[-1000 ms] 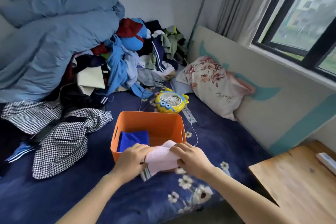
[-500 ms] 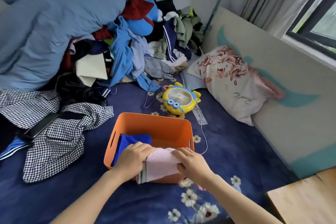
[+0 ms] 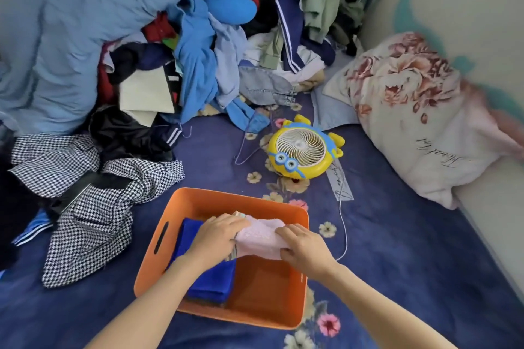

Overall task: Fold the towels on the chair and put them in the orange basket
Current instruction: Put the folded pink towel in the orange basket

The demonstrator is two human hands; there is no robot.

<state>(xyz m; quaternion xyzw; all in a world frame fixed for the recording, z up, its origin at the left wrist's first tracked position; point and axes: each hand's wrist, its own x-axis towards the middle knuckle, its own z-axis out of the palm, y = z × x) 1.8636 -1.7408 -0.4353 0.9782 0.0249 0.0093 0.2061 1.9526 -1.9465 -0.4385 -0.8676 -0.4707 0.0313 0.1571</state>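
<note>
An orange basket (image 3: 198, 201) sits on the dark blue floral bedspread in front of me. A folded blue towel (image 3: 209, 280) lies in its left half. I hold a folded pink towel (image 3: 261, 238) over the inside of the basket, above its right half. My left hand (image 3: 218, 235) grips the towel's left end and my right hand (image 3: 303, 249) grips its right end. The chair is out of view.
A yellow cartoon fan (image 3: 300, 150) with a white cord lies just behind the basket. A houndstooth garment (image 3: 93, 207) lies to the left, a heap of clothes (image 3: 226, 37) and a blue duvet (image 3: 71, 31) behind. A floral pillow (image 3: 419, 110) leans at the right.
Both hands carried the pink towel forward from the basket's near rim to over its inside. My view tilted down and moved closer; the window and wooden surface left the frame.
</note>
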